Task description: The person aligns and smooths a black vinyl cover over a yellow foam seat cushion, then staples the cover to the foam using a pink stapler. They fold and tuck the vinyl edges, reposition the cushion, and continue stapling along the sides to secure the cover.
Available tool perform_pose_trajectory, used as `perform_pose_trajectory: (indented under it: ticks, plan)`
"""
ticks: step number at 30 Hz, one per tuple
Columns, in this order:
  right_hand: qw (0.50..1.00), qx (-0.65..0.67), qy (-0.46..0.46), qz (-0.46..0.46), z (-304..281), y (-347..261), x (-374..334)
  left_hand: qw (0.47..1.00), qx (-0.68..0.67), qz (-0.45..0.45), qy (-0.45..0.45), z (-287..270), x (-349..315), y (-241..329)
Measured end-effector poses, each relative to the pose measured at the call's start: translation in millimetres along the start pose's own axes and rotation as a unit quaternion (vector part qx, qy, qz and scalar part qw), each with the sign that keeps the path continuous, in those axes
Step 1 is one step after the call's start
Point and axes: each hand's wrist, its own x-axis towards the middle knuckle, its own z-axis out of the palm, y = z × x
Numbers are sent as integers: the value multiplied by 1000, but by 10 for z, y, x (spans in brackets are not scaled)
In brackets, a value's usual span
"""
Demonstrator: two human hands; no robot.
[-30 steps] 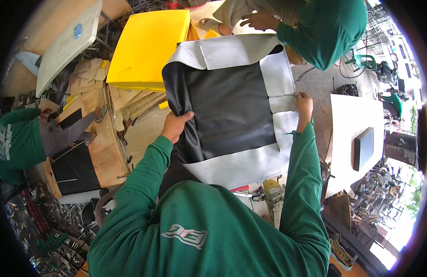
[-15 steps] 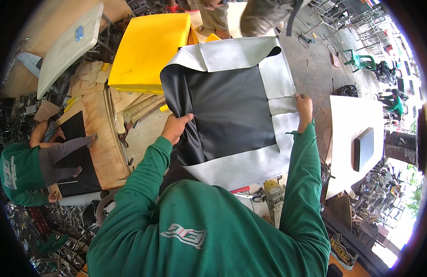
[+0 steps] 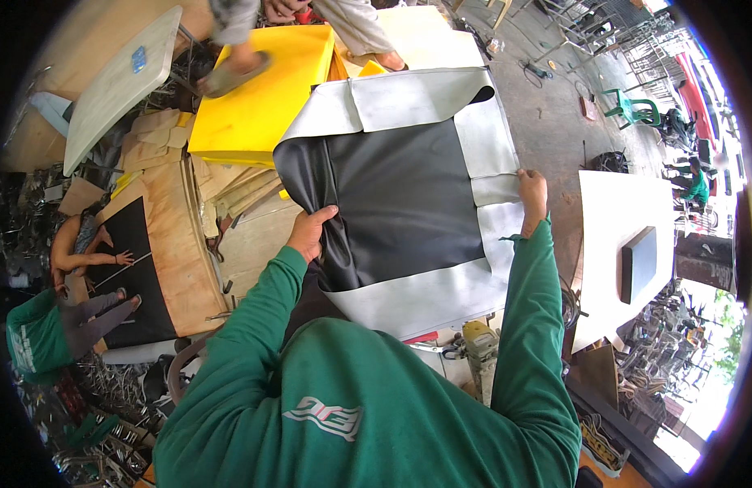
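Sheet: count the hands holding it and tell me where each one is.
2. The left hand grips the bunched black left side of the sheet; the right hand holds its grey right edge. No other hand shows on it.

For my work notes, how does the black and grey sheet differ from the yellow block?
The sheet is black in the middle with light grey bands; the block is plain yellow. The sheet is thin and creased; the block is thick and boxy. The left hand and right hand hold the sheet, not the block.
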Motion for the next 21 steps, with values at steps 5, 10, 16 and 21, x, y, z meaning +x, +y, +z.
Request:
perform_pose_trajectory:
  ticks: [5,10,16,21]
  plan:
    - [992,-23,114,-54,152,25,-194,996,18,44,-81,-152,55,-1]
    - [958,-132,182,-179,201,-151,-812,999,-9,-23,-40,-352,263,-147]
    - [959,-240,45,-148,105,-740,-1300,997,47,-41,49,-549,883,-661]
    - [961,-231,15,-148,261,-857,-1353,982,81,50,164,-375,1203,-1022]
